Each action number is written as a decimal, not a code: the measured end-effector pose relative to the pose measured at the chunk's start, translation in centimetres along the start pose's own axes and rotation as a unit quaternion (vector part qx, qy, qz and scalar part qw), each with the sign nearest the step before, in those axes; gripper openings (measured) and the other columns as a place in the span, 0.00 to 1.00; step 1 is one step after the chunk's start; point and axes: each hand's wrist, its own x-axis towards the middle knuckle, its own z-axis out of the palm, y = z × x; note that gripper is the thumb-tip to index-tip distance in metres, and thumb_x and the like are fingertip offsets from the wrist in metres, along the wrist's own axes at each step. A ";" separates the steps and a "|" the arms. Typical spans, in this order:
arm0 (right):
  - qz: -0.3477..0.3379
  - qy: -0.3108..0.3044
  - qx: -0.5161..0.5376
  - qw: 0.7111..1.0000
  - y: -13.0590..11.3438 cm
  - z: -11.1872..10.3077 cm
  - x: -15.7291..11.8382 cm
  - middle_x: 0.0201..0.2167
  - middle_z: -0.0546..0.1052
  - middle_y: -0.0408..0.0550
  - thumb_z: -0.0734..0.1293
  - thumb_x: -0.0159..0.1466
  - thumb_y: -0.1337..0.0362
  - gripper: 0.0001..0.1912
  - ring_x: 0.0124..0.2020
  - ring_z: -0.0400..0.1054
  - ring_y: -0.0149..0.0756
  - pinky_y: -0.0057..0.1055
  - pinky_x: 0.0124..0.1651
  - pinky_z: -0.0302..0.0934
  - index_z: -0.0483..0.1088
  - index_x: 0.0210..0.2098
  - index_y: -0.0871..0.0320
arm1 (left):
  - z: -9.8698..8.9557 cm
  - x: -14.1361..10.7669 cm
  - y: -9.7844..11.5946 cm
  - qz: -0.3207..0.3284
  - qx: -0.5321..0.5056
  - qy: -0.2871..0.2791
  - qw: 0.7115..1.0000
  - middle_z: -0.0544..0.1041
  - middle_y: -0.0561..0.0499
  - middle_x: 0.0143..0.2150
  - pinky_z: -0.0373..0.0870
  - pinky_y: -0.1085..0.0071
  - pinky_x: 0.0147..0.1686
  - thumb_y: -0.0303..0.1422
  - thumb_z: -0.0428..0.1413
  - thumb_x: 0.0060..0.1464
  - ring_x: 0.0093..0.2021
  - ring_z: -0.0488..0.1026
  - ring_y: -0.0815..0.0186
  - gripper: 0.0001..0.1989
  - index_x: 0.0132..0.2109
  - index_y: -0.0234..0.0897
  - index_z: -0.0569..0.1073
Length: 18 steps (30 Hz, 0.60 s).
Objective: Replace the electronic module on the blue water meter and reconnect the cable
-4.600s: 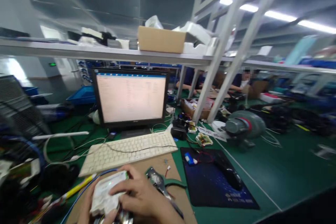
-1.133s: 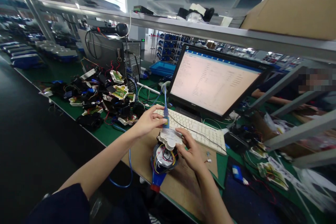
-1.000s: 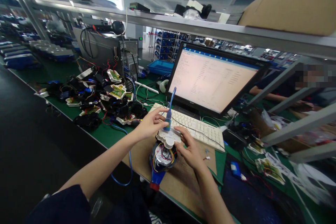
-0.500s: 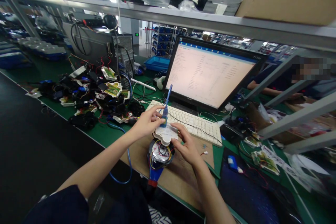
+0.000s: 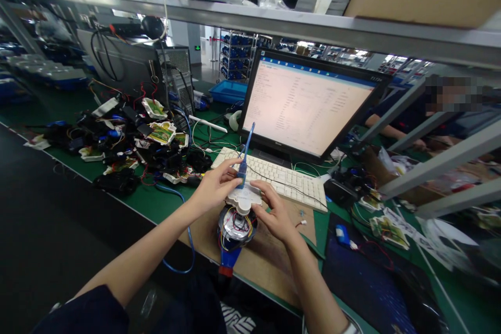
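Observation:
My left hand (image 5: 215, 185) pinches the blue cable plug (image 5: 241, 171), whose blue cable rises from its top. The plug's lower end meets a white plastic housing (image 5: 245, 198); whether it is seated inside cannot be made out. Thumb and fingers of my right hand (image 5: 274, 211) grip the right side of that housing. Just below the housing is a round silver and black motor part (image 5: 236, 225) with red, yellow and black wires. A blue handle piece (image 5: 230, 257) with a red end extends from it toward me, over a brown board (image 5: 266, 271).
Behind my hands are a white keyboard (image 5: 282, 180) and a lit monitor (image 5: 305, 104). A pile of wired parts (image 5: 133, 135) lies at the left. On the right are a dark mat (image 5: 364, 282) and a blue battery (image 5: 342, 235). Another person's arm (image 5: 387, 125) shows beyond the metal frame.
The whole view has shifted slightly, so most things appear a little further left and higher. Both hands keep nearly the same hold on the plug and housing.

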 end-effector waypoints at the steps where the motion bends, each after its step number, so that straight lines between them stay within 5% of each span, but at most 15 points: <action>1: 0.000 0.000 -0.002 1.000 -0.1 0.0 0.0 0.54 0.63 0.50 0.62 0.62 0.63 0.20 0.57 0.57 0.40 0.40 0.57 0.55 0.61 0.54 0.50 | 0.0 -0.1 0.0 0.001 0.001 0.002 1.000 0.73 0.49 0.38 0.72 0.67 0.42 0.31 0.55 0.51 0.39 0.73 0.66 0.22 0.54 0.36 0.64; 14: 0.003 0.007 0.003 1.000 -0.4 0.3 -0.2 0.57 0.62 0.51 0.62 0.61 0.64 0.24 0.59 0.54 0.39 0.41 0.61 0.52 0.58 0.57 0.52 | 0.1 -1.0 -1.6 0.089 0.098 0.039 0.990 0.75 0.48 0.47 0.71 0.68 0.49 0.34 0.55 0.53 0.45 0.73 0.66 0.20 0.54 0.41 0.65; 18: 0.019 0.040 -0.063 0.997 -2.0 -1.6 -2.3 0.63 0.53 0.51 0.64 0.60 0.63 0.29 0.64 0.47 0.39 0.41 0.64 0.45 0.54 0.60 0.53 | -0.1 -1.3 -2.2 0.088 0.121 0.056 0.987 0.75 0.50 0.47 0.70 0.68 0.50 0.34 0.56 0.51 0.45 0.74 0.66 0.21 0.54 0.44 0.66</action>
